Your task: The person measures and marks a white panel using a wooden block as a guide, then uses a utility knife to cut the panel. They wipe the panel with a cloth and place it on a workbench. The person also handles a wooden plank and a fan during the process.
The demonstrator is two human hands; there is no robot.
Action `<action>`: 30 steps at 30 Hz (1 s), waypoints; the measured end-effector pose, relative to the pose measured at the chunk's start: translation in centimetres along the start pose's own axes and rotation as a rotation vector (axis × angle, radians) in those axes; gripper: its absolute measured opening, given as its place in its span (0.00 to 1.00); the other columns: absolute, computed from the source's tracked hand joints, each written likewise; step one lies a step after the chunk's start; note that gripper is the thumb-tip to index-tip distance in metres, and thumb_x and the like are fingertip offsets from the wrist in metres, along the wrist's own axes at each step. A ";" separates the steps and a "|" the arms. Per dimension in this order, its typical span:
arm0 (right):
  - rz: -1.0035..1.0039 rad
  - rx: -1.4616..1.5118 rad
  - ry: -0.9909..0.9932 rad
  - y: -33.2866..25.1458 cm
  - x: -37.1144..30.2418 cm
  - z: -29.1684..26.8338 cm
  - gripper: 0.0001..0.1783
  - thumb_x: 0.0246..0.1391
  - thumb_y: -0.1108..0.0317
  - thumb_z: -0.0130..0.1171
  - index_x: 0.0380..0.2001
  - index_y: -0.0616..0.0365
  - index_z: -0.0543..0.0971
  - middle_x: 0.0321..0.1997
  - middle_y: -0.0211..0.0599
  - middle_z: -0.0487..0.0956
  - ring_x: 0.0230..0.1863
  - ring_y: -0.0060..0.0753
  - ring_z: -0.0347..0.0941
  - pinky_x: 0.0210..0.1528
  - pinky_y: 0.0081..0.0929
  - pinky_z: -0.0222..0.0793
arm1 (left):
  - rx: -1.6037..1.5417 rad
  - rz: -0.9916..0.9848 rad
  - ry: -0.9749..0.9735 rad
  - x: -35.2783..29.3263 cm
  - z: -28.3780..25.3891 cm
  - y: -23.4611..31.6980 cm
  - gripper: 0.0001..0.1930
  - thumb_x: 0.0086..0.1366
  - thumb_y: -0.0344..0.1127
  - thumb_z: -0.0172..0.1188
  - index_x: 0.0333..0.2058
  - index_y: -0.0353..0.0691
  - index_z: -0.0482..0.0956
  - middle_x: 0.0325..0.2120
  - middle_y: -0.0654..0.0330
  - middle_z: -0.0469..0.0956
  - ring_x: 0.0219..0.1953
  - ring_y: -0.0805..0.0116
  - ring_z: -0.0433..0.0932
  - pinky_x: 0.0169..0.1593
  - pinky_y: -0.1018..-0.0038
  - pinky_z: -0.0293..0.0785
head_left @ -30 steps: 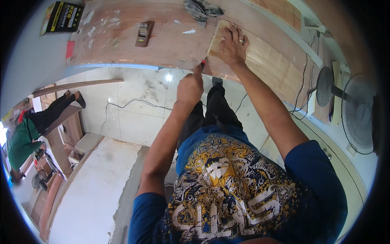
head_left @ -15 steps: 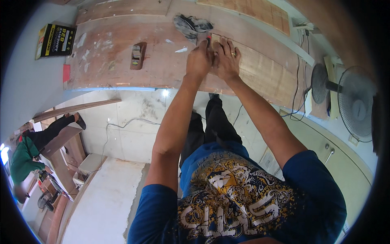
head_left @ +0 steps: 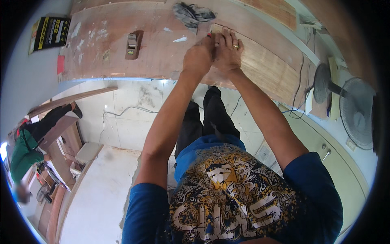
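Note:
On the workbench (head_left: 158, 61), my left hand (head_left: 198, 59) is closed around a small tool with a red end (head_left: 209, 35); the rest of it is hidden by my fingers. The tool is at the left end of a thin light-brown wood panel (head_left: 268, 61). Pressed flat over that same end is my right hand (head_left: 227, 51), its fingers stretched away from me, with a ring on one of them. Both hands are side by side, almost touching. Just beyond them a crumpled grey cloth (head_left: 193, 16) lies on the bench.
A hand plane (head_left: 133, 44) rests to the left, near a white scrap (head_left: 180, 39). A black-and-yellow can (head_left: 49, 33) stands at the far left. To the right are a fan (head_left: 357, 114) and hanging cables (head_left: 298, 85). Another person in green (head_left: 26, 150) is at lower left.
Both hands have slid a little toward me along the panel's left end, with the tool still in my left hand. The whole view has shifted slightly.

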State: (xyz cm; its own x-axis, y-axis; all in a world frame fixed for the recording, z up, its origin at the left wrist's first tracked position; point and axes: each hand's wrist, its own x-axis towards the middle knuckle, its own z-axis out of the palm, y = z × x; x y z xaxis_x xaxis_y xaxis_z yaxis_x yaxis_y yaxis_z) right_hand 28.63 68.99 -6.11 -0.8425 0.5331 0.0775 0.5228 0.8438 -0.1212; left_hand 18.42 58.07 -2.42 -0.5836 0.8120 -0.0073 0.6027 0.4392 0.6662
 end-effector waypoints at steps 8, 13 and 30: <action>-0.012 0.017 0.065 0.5 0.0 1.1 0.31 0.63 0.59 0.50 0.68 0.51 0.66 0.76 0.42 0.59 0.78 0.51 0.48 0.73 0.60 0.40 | 0.035 -0.341 -0.258 -13.2 -3.7 1.6 0.24 0.65 0.29 0.55 0.61 0.40 0.70 0.33 0.38 0.82 0.34 0.37 0.84 0.39 0.48 0.81; -0.036 0.010 0.079 1.3 0.3 1.5 0.30 0.64 0.58 0.50 0.69 0.51 0.67 0.77 0.43 0.58 0.78 0.52 0.47 0.74 0.61 0.39 | -0.081 -0.273 0.027 -9.9 -5.2 3.3 0.21 0.67 0.33 0.56 0.59 0.44 0.72 0.32 0.39 0.82 0.34 0.37 0.83 0.40 0.47 0.79; 0.006 0.057 -0.012 0.5 0.0 0.2 0.38 0.56 0.58 0.59 0.70 0.51 0.65 0.78 0.44 0.54 0.78 0.54 0.46 0.74 0.61 0.37 | -0.044 -0.045 -0.008 3.9 -0.3 0.5 0.19 0.66 0.39 0.60 0.52 0.38 0.75 0.35 0.39 0.83 0.40 0.36 0.82 0.43 0.45 0.78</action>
State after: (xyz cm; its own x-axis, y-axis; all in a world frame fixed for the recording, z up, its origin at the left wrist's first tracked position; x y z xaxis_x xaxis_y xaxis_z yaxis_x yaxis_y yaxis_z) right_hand 28.86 69.45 -6.35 -0.8408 0.5374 0.0650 0.5202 0.8354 -0.1777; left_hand 16.28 61.39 -1.87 -0.6051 0.7949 -0.0433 0.5515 0.4578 0.6973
